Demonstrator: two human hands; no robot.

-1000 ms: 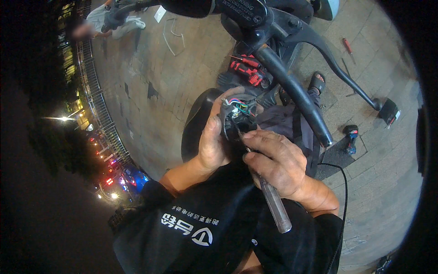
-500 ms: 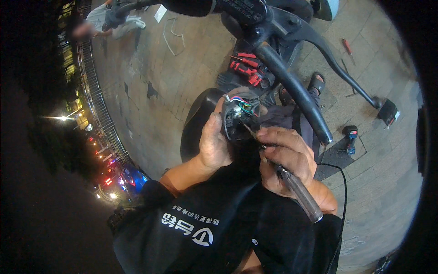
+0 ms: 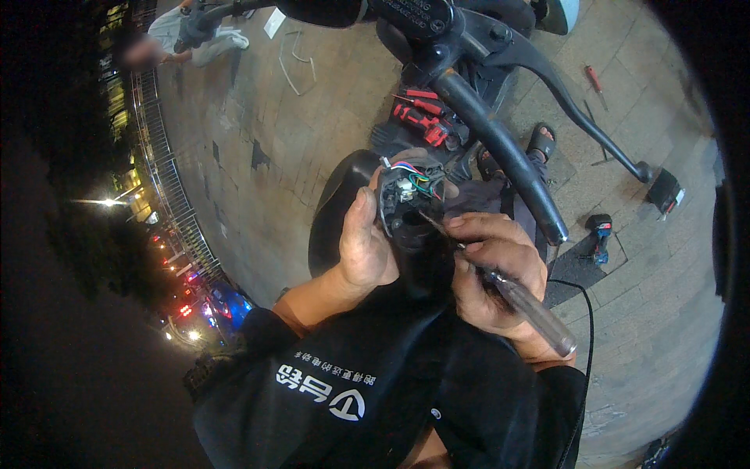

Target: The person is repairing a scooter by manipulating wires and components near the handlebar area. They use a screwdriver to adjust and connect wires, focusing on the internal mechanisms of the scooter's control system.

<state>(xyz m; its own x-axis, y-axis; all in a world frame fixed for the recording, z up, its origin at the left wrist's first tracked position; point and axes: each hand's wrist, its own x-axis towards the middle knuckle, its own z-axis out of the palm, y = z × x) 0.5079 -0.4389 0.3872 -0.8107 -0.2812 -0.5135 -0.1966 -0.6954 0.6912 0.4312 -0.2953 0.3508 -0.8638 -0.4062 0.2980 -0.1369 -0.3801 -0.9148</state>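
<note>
My left hand (image 3: 366, 242) grips an opened black handlebar switch housing (image 3: 391, 213) from its left side, thumb along the outer edge. Inside it show a white connector piece (image 3: 404, 188) and thin coloured wires (image 3: 414, 170) in blue, red and green. My right hand (image 3: 500, 270) is closed round a screwdriver (image 3: 539, 316) with a smoky clear handle that points down to the right. The thin shaft slants up to the left, and its tip lies at the housing's inner right part. Whether the tip touches anything is hard to see.
Above my hands spans a black handlebar (image 3: 500, 156) with a brake lever (image 3: 574, 113). Red tools (image 3: 426, 117) lie on the vehicle beyond. A red screwdriver (image 3: 595, 78) and a cordless drill (image 3: 600, 238) are on the paving. A black cable (image 3: 591, 328) hangs at my right. Another person (image 3: 207, 39) sits far left.
The screwdriver's handle end has swung up and to the right with my right hand, which shifted slightly right. My left hand and the housing are nearly where they were, the housing turned a little.
</note>
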